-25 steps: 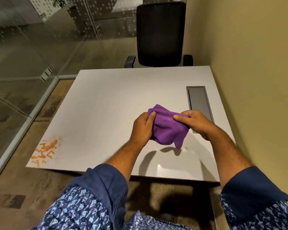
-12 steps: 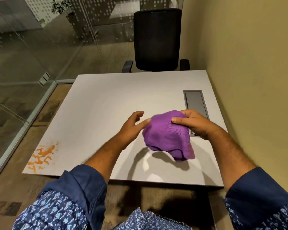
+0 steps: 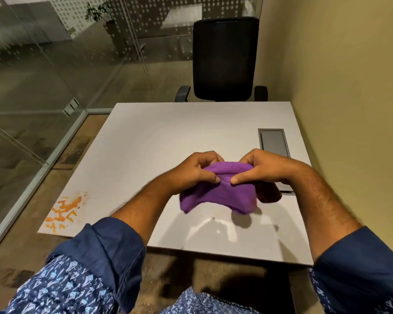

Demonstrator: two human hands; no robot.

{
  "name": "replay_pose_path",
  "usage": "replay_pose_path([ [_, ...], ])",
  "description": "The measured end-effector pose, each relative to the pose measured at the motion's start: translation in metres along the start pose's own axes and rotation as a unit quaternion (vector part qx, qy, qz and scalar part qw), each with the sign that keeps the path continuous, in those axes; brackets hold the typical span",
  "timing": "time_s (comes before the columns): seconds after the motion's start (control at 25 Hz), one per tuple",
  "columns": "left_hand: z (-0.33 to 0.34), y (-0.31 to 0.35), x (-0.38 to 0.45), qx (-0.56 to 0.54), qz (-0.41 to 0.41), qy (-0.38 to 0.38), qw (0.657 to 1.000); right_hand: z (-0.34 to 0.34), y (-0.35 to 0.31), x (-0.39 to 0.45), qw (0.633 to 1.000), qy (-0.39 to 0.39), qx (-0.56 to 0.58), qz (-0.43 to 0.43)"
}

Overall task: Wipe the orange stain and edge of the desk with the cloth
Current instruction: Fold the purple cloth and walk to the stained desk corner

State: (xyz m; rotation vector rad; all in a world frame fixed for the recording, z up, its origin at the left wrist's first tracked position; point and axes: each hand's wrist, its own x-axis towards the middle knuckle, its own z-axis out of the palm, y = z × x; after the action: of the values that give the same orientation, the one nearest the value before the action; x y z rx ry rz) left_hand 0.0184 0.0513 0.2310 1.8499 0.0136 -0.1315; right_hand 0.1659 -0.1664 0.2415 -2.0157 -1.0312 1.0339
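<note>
A purple cloth [image 3: 218,196] hangs bunched above the near right part of the white desk [image 3: 168,141]. My left hand [image 3: 195,171] pinches its upper left fold and my right hand [image 3: 259,168] pinches its upper right fold, thumbs nearly touching at the middle. The cloth droops below both hands and casts a shadow on the desk. An orange stain [image 3: 63,210] of smeared streaks and specks lies at the desk's near left corner, well to the left of both hands and right by the desk edge.
A grey cable hatch [image 3: 273,142] is set in the desk near the right wall [image 3: 349,109]. A black office chair [image 3: 222,60] stands behind the far edge. A glass partition [image 3: 43,87] runs along the left, with carpet floor below.
My left hand, which had let go half a second ago, has taken hold of the cloth again. Both hands now hold it together, bunched closer at the top.
</note>
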Motion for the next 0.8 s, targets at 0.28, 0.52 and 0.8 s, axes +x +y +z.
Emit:
replay_pose_path([
  [0.28, 0.009, 0.007, 0.001, 0.002, -0.155, -0.07, 0.985, 0.006, 0.001, 0.013, 0.999, -0.01, 0.032, -0.041],
  [0.52, 0.012, -0.012, -0.004, -0.143, -0.157, 0.17, 0.962, 0.054, 0.005, 0.013, 0.937, 0.347, 0.032, -0.028],
  [0.8, 0.027, -0.03, -0.022, -0.21, -0.143, 0.266, 0.93, 0.133, 0.028, 0.005, 0.886, 0.242, 0.347, 0.191],
])
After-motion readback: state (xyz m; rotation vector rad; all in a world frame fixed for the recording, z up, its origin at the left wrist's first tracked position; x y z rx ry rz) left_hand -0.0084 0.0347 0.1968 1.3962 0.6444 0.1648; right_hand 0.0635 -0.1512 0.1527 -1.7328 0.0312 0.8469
